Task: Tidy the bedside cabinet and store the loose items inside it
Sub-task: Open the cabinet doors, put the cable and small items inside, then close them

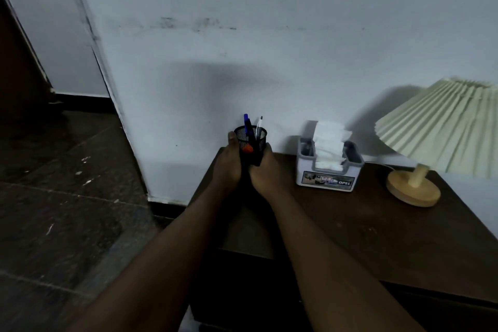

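Gripping the pen cup (251,137), left hand (227,167) and right hand (265,174) both curl round it. Cup base hidden behind hands; lamp (444,121) cropped at right edge.

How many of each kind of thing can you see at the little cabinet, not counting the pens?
Pen cup, held by the left hand and right hand: 1
Tissue box: 1
Lamp: 1
Total: 3
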A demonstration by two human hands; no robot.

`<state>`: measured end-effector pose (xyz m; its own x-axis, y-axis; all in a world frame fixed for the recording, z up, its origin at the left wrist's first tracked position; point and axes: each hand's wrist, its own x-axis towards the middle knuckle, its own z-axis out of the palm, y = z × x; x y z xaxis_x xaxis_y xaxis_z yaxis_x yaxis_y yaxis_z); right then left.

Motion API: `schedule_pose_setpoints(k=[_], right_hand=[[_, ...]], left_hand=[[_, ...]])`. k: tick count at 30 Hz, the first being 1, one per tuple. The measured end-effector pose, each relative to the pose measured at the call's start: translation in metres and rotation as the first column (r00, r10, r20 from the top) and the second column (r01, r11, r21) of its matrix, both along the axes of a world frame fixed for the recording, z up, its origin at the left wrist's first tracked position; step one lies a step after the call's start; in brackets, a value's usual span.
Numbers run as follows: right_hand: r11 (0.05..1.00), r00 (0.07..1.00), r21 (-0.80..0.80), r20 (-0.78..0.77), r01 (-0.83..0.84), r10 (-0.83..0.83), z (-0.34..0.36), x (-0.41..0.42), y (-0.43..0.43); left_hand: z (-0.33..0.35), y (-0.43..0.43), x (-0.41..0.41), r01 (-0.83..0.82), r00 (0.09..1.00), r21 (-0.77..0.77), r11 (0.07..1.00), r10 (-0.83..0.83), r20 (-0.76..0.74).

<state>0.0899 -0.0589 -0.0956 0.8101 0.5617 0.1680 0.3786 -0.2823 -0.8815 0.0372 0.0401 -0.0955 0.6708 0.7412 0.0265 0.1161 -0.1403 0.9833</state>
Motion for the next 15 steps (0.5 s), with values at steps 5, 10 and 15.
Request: schedule_pose_setpoints(k=[5,10,15], right_hand=[[0.999,0.998,-0.035,0.060,0.013,-0.011,-0.001,-0.014,-0.012],[0.998,0.989,-0.051,0.145,0.035,-0.027,-0.006,-0.022,-0.012],[0.995,0.987,-0.103,0.160,-0.009,0.025,-0.011,-0.027,-0.023]], left_hand=[[0.001,-0.011,-0.018,0.033,0.999,0.116,0.993,-0.032,-0.011],[-0.007,-0.009,-0.023,0.041,0.999,0.138,0.990,-0.042,0.000],[-0.007,-0.016,-0.025,0.003,0.999,0.323,0.946,0.011,-0.041]])
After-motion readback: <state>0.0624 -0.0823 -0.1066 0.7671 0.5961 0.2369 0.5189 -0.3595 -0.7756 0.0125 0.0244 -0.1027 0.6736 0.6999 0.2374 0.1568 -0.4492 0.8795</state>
